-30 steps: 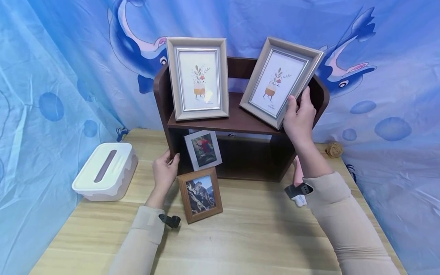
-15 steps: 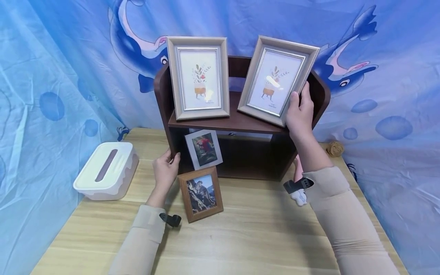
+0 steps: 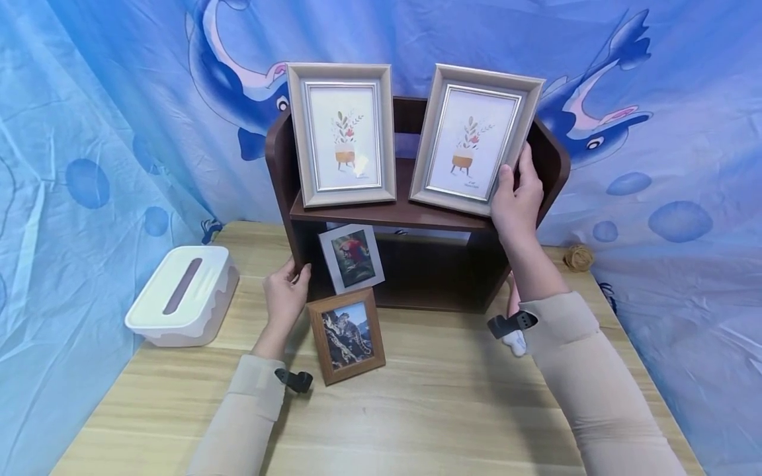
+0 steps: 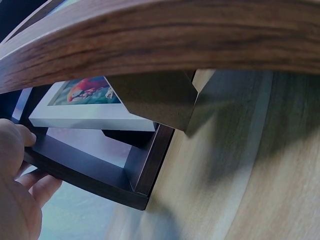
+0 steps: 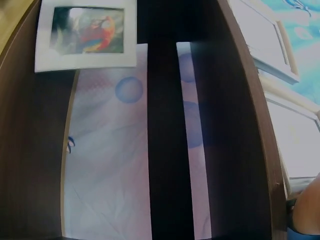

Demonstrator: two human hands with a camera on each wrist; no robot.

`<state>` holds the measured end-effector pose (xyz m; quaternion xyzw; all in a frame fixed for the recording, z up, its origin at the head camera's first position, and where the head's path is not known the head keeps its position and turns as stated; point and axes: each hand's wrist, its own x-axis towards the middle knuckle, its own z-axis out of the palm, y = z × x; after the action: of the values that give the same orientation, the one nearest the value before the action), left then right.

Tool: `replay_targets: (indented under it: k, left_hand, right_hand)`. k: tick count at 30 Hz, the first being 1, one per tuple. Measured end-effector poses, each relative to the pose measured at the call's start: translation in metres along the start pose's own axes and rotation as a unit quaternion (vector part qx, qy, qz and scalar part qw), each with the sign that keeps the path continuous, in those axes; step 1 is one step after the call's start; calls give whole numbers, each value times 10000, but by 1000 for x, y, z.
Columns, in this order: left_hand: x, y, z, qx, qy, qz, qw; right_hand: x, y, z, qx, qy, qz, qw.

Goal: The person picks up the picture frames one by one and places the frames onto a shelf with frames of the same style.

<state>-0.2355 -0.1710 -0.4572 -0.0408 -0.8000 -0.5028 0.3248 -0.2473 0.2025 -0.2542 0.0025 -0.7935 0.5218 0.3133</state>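
Observation:
My right hand holds a beige picture frame by its lower right edge, thumb on the front. The frame leans slightly to the right on the upper board of a dark brown shelf. A matching picture frame stands upright on the left of that board. My left hand pinches the shelf's left side panel between thumb and fingers. Inside the lower compartment stands a white photo frame with a parrot picture. Just before it, a wooden photo frame with a leopard picture stands on the table.
A white tissue box sits on the table at the left. Behind the right forearm lies a partly hidden pink and white object. A ball of twine is at the back right. Blue curtains hang around the table.
The right beige frame has shifted left and tilted closer to upright, with my right hand moving along. My left hand and the other frames stay in place.

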Motion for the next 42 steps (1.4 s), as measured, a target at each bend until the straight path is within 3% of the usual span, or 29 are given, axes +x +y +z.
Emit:
replay_targets:
  k: [8,18,24,28,42]
  left_hand:
    - [0,0,1,-47,-40,-95,9999]
    - [0,-2,2,-14,-13,-35,10000]
    - [-1,-1,1,-121,-55,-139,9998]
    - [-1,-1,1,-74,-27,-92,9999]
    - [0,1,1,-70,24,-108,9999]
  right_hand:
    - [-4,3,-2,-59,45,108,9999]
    - [-33,8,-8,-233,182,-1242,9918]
    - [-65,-11,-14,264,430,-1594,9859]
    - [-70,12,-16,466,819,-1843,9783]
    - [-105,58,-30,480,857,-1326,9863]
